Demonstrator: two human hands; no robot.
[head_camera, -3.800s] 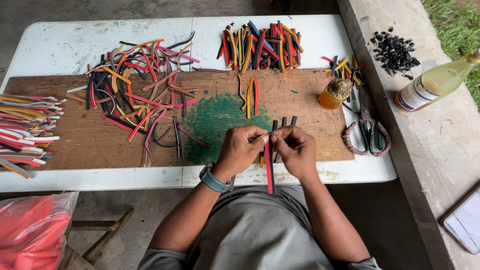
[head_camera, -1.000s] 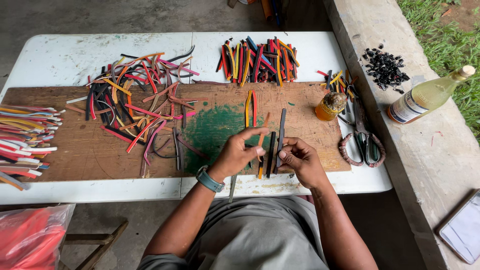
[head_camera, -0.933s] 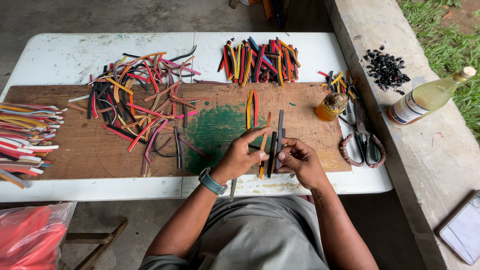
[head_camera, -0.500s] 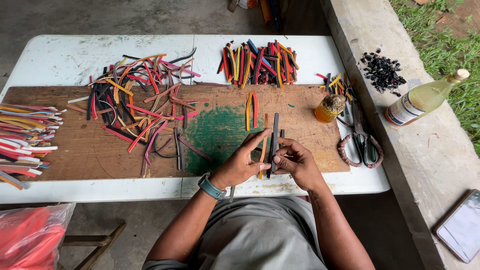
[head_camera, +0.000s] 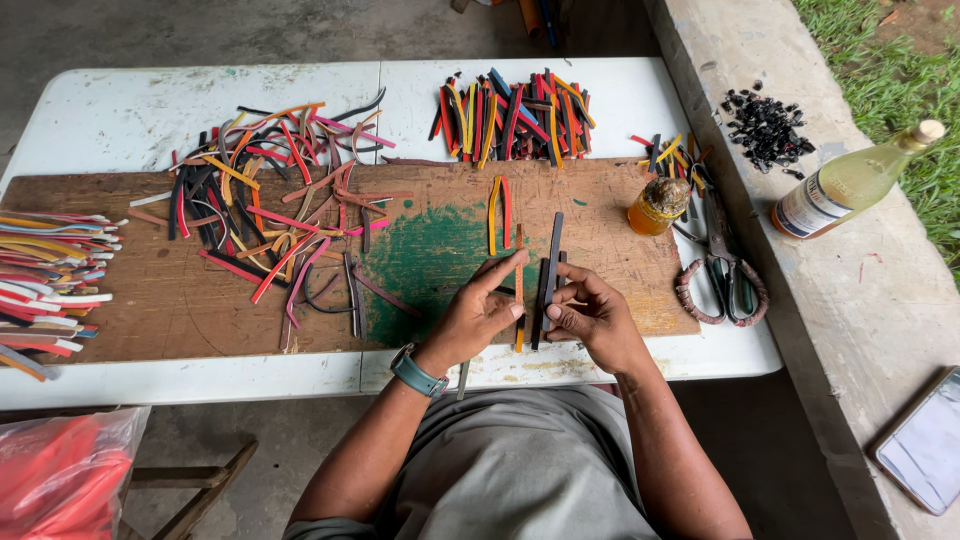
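My left hand (head_camera: 478, 318) and my right hand (head_camera: 587, 316) meet over the wooden board (head_camera: 120, 300) near its front edge. Between them they pinch a bundle of thin strips: a long black strip (head_camera: 552, 250) stands out past the fingers, with an orange strip (head_camera: 519, 262) beside it. Both hands are closed on this bundle. A teal watch (head_camera: 415, 373) is on my left wrist. A yellow and a red strip (head_camera: 498, 205) lie on the green paint patch (head_camera: 430, 262) just beyond my hands.
A loose pile of coloured strips (head_camera: 270, 215) covers the board's left half, a neater pile (head_camera: 515, 115) lies on the white table (head_camera: 120, 110) behind. More strips (head_camera: 45, 270) sit at far left. Small amber jar (head_camera: 658, 205), scissors (head_camera: 725, 265), bottle (head_camera: 850, 185), black scraps (head_camera: 765, 125) at right.
The red strip held earlier is gone from my hands. A black strip now stands up in the bundle, and my hands have shifted slightly forward over the board.
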